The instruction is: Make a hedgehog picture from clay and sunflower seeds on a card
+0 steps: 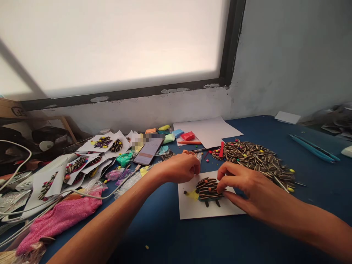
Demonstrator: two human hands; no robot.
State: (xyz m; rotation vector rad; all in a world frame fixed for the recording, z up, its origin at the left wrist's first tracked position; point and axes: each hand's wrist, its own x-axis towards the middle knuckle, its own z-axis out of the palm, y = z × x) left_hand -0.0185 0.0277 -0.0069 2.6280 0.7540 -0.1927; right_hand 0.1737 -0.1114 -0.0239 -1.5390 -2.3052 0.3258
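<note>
A white card (189, 212) lies on the blue table, bearing a hedgehog figure (206, 189) built of striped sunflower seeds, with a yellow clay snout, dark feet and small orange balls on its back. My right hand (244, 183) is at the figure's right side, thumb and fingers pinched against the seeds; what they hold, if anything, is hidden. My left hand (181, 167) hovers by the card's upper left edge with its fingers curled down and closed. Whatever it may grip cannot be made out. An orange clay packet (192, 153) shows just behind it.
A heap of sunflower seeds (253, 161) with coloured balls spreads beyond my right hand. Blue tweezers (315, 147) lie at far right. Coloured clay packets (187, 136), a phone (148, 151), its cable (103, 198), finished seed cards (100, 143) and a pink bag (62, 222) crowd the left and back.
</note>
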